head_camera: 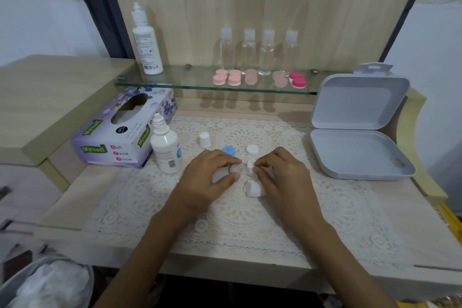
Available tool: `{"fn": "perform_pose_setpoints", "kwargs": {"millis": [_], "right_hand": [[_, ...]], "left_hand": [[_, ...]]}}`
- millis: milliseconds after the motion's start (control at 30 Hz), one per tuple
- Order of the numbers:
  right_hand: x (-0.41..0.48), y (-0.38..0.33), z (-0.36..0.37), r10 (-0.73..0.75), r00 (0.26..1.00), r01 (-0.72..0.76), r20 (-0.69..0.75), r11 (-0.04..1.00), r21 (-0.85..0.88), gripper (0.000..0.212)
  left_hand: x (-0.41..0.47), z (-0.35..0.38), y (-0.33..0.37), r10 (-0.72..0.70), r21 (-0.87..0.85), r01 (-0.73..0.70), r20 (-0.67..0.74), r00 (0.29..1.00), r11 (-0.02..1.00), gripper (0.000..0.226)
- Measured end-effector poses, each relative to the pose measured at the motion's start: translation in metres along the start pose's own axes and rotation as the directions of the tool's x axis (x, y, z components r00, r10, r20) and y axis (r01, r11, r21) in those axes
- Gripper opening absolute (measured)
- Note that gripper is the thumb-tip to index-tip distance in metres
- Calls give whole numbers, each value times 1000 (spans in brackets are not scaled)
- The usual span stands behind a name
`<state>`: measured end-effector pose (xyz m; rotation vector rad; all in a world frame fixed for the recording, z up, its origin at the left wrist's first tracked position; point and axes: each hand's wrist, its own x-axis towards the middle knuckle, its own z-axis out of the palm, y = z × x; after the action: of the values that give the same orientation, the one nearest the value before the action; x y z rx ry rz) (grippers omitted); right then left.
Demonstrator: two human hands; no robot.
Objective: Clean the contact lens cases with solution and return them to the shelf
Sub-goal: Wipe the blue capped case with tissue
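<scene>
Both hands meet over the middle of the lace mat (325,207) on the worktop (75,207). The left hand (210,175) curls thumb and forefinger round a small pale lens case (235,170), holding it just above the mat. The right hand (282,175) pinches a twisted white tissue (253,189), whose tip touches the case while the crumpled rest lies on the mat under the fingers. Just behind the hands sit a blue cap (228,151) and a white cap (252,149), side by side. To the left stands the solution bottle (165,150) with its nozzle bare, and its little white top (204,139) stands apart on the mat. A purple tissue box (117,132) lies beside the bottle. On the glass shelf (175,84) behind are a row of closed cases (227,77) in pink, beige and red, four clear bottles (258,54) and a tall white bottle (146,42). A grey box (360,155) lies open at the right.
</scene>
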<state>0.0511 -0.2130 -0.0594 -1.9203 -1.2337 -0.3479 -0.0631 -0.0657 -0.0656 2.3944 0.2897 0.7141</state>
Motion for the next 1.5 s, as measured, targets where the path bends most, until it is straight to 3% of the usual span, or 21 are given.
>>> {"fn": "perform_pose_setpoints", "kwargs": {"millis": [167,633,900,967,1200,1300,1500], "right_hand": [[-2,-7,0,8,996,8,88,982,-187,21],[8,0,0,128,956,-109,263,990,-84,4],[8,9,-3,246,948,-299,202,908,294,13],[8,7,-3,252,956,-287,149,906,312,11],[0,-2,0,67,993,-70,97,997,23,13],[-2,-6,-2,56,995,-52,82,997,-51,22],[-2,-9,-2,50,990,-23,128,980,-200,18]], "left_hand": [[1,1,-1,-4,4,4,-6,1000,1000,40],[1,2,-2,0,10,0,-1,1000,1000,40],[1,2,-2,5,8,-5,-5,1000,1000,40],[2,2,-3,7,5,-7,-7,1000,1000,38],[2,2,-3,4,0,-4,2,1000,1000,40],[2,2,-3,11,9,-11,-1,1000,1000,40],[1,2,-3,-1,11,1,-1,1000,1000,40]]}}
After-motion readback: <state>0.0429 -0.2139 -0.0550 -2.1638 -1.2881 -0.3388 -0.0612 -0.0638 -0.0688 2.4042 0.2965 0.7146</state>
